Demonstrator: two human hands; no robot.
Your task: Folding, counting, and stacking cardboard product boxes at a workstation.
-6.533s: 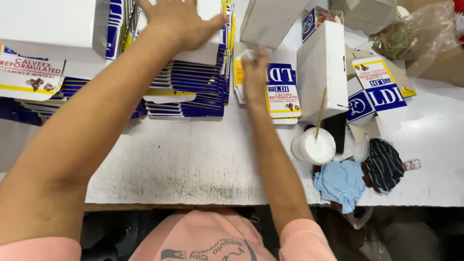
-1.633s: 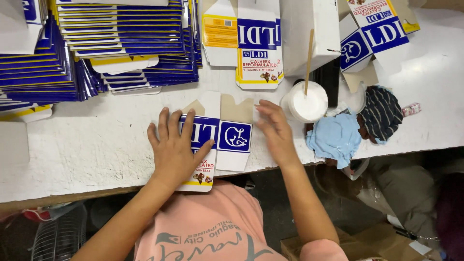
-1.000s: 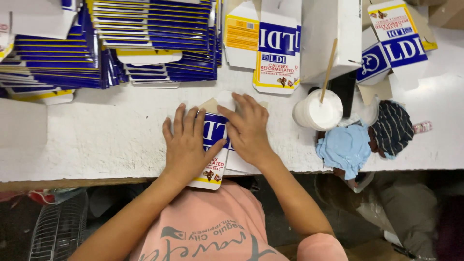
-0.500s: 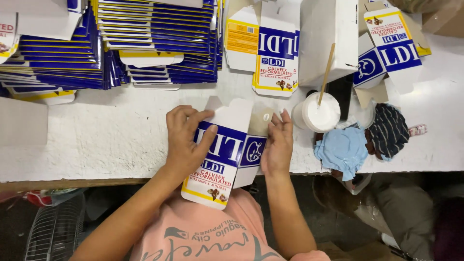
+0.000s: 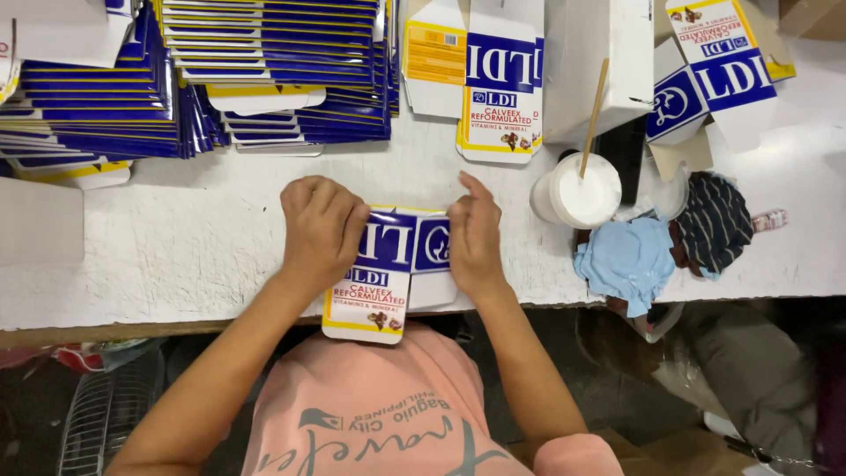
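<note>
A blue, white and yellow carton (image 5: 381,280) lies at the near edge of the white table (image 5: 203,247), its lower end hanging over the edge. My left hand (image 5: 319,226) curls over its left upper part and presses on it. My right hand (image 5: 474,236) grips its right side panel, fingers bent over the top. The carton looks partly folded into shape between both hands.
Stacks of flat blue cartons (image 5: 264,70) fill the far left. More flat cartons (image 5: 500,84) and a white box (image 5: 599,53) lie beyond. A white cup with a stick (image 5: 582,187), a light blue cloth (image 5: 627,260) and a striped cloth (image 5: 714,225) sit to the right.
My hands brought a carton from the far stacks to the near edge. In the last half second they closed in on it and pressed its top flaps down.
</note>
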